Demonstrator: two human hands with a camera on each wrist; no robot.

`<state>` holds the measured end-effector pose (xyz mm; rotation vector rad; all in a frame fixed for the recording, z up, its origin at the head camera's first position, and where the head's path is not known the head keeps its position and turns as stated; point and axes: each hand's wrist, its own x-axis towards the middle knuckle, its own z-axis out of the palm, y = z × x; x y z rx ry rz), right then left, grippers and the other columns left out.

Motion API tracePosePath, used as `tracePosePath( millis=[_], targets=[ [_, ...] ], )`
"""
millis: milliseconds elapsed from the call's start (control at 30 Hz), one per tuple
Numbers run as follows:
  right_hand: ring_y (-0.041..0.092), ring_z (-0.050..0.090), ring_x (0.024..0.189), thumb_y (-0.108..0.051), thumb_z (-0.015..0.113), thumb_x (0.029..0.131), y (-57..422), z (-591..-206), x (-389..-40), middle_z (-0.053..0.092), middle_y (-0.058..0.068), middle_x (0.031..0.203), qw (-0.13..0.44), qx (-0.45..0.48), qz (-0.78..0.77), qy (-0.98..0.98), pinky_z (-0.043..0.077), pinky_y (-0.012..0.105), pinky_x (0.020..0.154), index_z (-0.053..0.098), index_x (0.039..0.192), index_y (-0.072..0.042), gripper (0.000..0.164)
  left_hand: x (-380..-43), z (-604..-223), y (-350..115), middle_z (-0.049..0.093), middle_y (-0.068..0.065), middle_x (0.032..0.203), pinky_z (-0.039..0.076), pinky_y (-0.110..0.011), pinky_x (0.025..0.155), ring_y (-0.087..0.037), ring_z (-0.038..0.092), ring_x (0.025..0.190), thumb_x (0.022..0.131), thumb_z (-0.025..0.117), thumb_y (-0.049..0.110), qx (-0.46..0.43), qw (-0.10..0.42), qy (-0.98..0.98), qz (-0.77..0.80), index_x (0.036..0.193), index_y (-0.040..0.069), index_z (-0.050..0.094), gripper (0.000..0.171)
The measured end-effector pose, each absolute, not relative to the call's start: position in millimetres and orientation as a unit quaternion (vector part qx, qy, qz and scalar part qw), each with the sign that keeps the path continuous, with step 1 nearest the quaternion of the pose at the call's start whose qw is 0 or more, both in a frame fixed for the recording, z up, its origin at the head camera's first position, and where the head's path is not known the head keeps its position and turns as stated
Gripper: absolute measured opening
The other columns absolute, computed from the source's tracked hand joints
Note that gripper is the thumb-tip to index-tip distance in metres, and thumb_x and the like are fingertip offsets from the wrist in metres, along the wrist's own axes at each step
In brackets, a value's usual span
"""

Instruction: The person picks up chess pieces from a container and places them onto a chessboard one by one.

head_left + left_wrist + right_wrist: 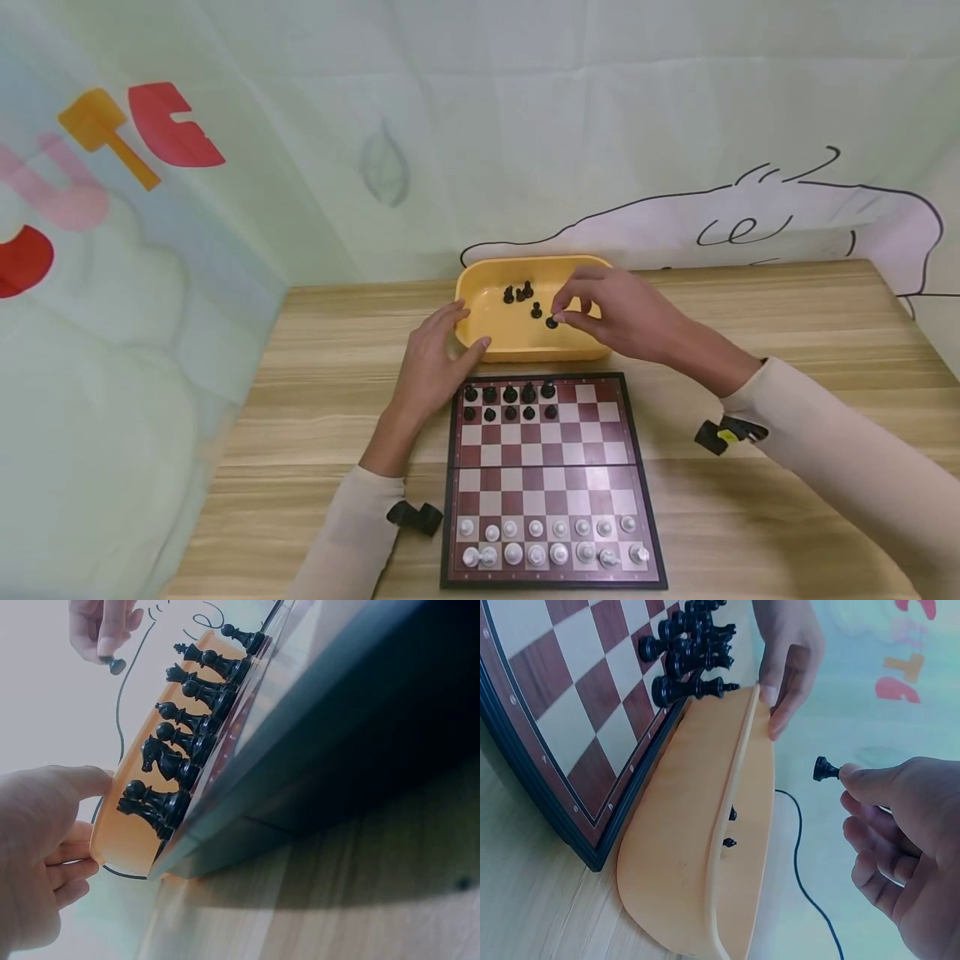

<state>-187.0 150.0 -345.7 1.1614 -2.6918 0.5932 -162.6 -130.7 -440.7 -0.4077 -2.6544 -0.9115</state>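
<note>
My right hand (622, 312) pinches a small black chess piece (824, 769) between thumb and fingertips. The fingers cover its top, and its base points away from them. In the head view it is over the yellow plastic basin (510, 355). Several black pieces (536, 311) stand inside the basin. My left hand (435, 358) holds the basin's near left corner, thumb at the front rim and fingers at the left side. Close in front of the basin lies a chessboard (551, 479). Two rows of black chessmen (510, 394) occupy its far left squares.
White chessmen (536, 554) stand in two rows along the board's near edge. Board and basin rest on a wooden table (337, 375). Behind the table hangs a printed cloth (480, 125), close to the basin's back.
</note>
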Motion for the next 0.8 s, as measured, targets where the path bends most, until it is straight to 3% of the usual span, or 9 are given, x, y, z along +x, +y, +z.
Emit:
tracePosePath(
  millis=[400, 800],
  targets=[
    [0.009, 0.054, 0.074, -0.031, 0.067, 0.087, 157.9, -344.1, -168.7, 0.062, -0.009, 0.098, 0.061, 0.376, 0.190, -0.905, 0.045, 0.026, 0.059, 0.070, 0.094, -0.027, 0.009, -161.3, -439.3, -129.8, 0.045, -0.004, 0.142, 0.026, -0.043, 0.106, -0.020, 0.037, 0.129, 0.087, 0.059, 0.051, -0.132, 0.143, -0.928, -0.317, 0.127, 0.006, 0.056, 0.060],
    [0.006, 0.053, 0.075, -0.032, 0.068, 0.086, 163.5, -347.6, -154.3, 0.059, -0.016, 0.098, 0.045, 0.391, 0.185, -0.900, 0.045, 0.024, 0.059, 0.068, 0.095, -0.030, 0.009, -160.6, -438.4, -129.8, 0.046, -0.004, 0.141, 0.027, -0.041, 0.105, -0.019, 0.037, 0.129, 0.087, 0.059, 0.050, -0.129, 0.145, -0.929, -0.315, 0.128, 0.007, 0.056, 0.059]
  ],
)
